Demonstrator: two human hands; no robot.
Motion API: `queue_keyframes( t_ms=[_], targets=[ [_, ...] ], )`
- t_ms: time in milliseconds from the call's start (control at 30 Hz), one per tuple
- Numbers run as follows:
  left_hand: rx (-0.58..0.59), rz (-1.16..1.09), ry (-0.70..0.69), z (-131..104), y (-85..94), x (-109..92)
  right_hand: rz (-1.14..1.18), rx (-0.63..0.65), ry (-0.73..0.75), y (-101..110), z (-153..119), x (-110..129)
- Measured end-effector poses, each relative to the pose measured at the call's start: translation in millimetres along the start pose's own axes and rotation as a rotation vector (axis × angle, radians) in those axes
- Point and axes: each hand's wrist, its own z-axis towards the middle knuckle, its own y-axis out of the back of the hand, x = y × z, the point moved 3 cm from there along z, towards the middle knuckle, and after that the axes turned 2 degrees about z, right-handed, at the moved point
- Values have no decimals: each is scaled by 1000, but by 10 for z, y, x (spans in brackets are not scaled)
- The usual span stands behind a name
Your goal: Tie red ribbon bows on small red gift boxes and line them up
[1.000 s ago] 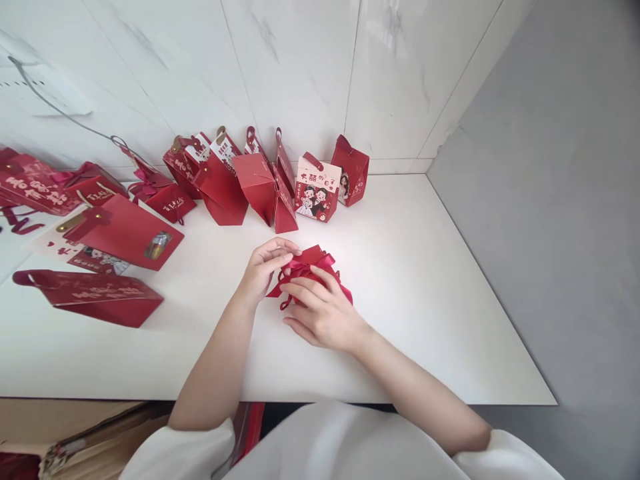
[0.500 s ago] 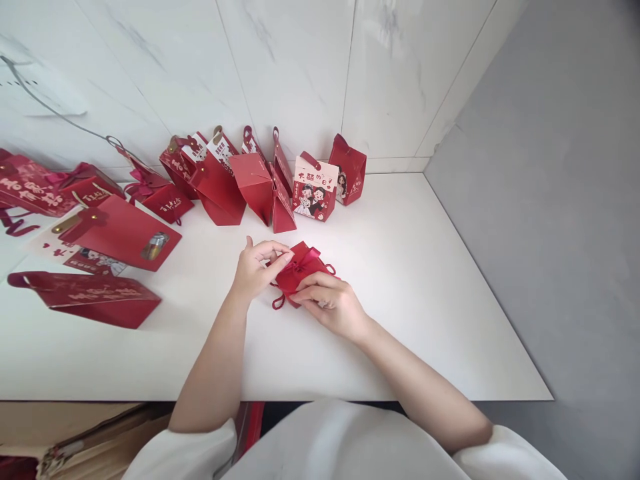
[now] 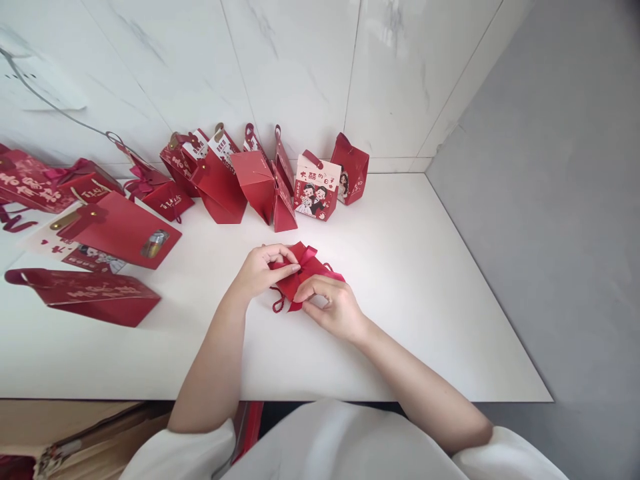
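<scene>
In front of me on the white table lies a small red gift box (image 3: 287,285) with a glossy red ribbon (image 3: 309,254) across its top. Dark red cord loops (image 3: 278,304) stick out at its sides. My left hand (image 3: 259,270) is at the box's left, thumb and fingertips pinched on the ribbon near its middle. From the right, my right hand (image 3: 336,309) pinches at the near edge, a piece of ribbon apparently between its fingertips. The fingers partly cover the box and the knot area.
Several red wedding favour boxes (image 3: 220,193) stand along the marble-patterned wall. A red box with a small window (image 3: 125,230) and a tilted dark red box (image 3: 100,297) are at the left. A grey cable (image 3: 55,110) hangs there. The table (image 3: 425,320) ends at the right.
My left fingertips have moved right, onto the ribbon's middle, and closed. My right hand has shifted slightly down, and a ribbon tail now shows above its knuckles.
</scene>
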Motion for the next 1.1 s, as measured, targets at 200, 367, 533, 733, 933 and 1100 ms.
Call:
queue_keyframes(
  t_ms=[200,367,533,733,933,1100],
  targets=[
    [-19,24,1,5,0,13,-97,32,-3,16,29,49],
    [3,-10,7,7,2,21,-79,40,27,34,56,76],
    [4,5,14,8,1,21,-56,96,20,42,48,32],
    [4,30,35,-4,8,17,-37,221,62,112,49,38],
    [151,60,-162,-42,-84,-69,139,77,-80,365,78,71],
    [303,67,-266,-73,-221,-149,88,-138,-211,622,140,-90]
  ],
)
